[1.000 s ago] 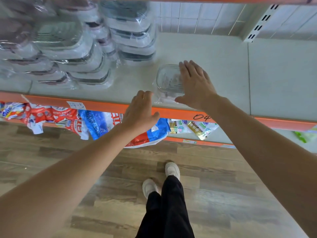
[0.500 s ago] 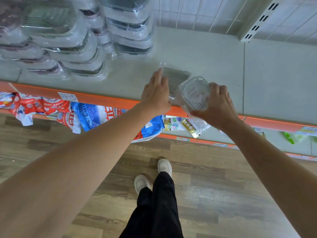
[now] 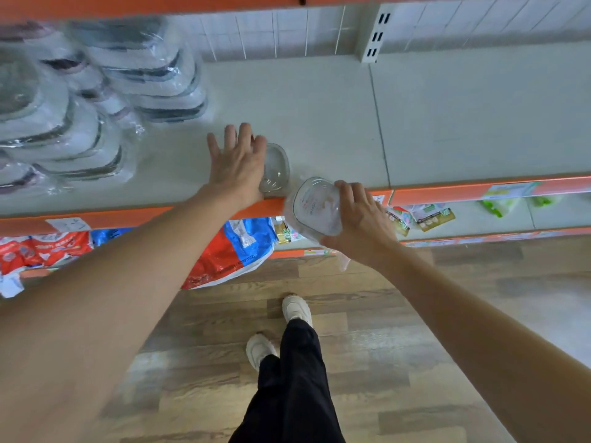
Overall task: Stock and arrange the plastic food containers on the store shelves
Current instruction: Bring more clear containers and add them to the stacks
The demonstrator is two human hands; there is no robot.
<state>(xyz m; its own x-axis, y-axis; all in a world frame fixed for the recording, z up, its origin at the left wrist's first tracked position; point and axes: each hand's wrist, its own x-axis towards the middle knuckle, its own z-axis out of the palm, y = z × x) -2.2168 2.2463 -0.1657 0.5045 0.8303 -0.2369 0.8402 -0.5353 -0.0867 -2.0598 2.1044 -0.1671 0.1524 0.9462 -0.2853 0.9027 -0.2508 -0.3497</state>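
Observation:
My right hand (image 3: pixel 358 219) grips a clear plastic food container (image 3: pixel 315 206) in thin wrap, tilted on its side just past the front edge of the grey shelf (image 3: pixel 319 110). A second clear container (image 3: pixel 275 169) sits on the shelf near that edge. My left hand (image 3: pixel 238 163) lies flat on its left part with the fingers spread and straight. Rows of stacked wrapped containers (image 3: pixel 96 100) with dark rims fill the left of the shelf.
The shelf's orange front rail (image 3: pixel 463 190) runs across the view. Below it, a lower shelf holds red and blue bags (image 3: pixel 236 251) and small packets (image 3: pixel 431 215). An upright post (image 3: pixel 372 33) divides the back panel. My legs and white shoes (image 3: pixel 295 310) stand on wood flooring.
My right hand lifted one container off the shelf and pulled it toward the front edge. My left hand moved from the rail onto the second container.

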